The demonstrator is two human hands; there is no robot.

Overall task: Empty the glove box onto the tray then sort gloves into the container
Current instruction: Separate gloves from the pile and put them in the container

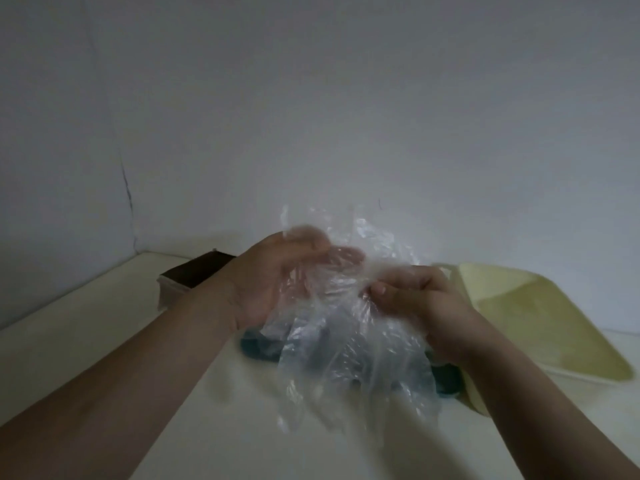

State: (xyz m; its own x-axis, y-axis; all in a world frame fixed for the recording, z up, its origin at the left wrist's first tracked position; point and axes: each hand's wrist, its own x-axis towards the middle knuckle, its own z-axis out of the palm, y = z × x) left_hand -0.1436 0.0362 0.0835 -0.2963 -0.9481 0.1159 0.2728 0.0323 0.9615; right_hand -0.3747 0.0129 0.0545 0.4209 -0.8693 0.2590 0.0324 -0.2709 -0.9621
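The left hand and right hand clutch one crumpled bunch of clear gloves between them, centre frame; glove count unclear.

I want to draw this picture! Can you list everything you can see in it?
gloves: a crumpled bunch, count unclear, see-through, held above the table
teal object: one, dark teal, on the table under the gloves, mostly hidden
tray: one, pale yellow, on the right
box: one, dark brown, back left on the table
table: one, cream
wall: one, grey, behind
left hand: one, holds the gloves
right hand: one, pinches the gloves
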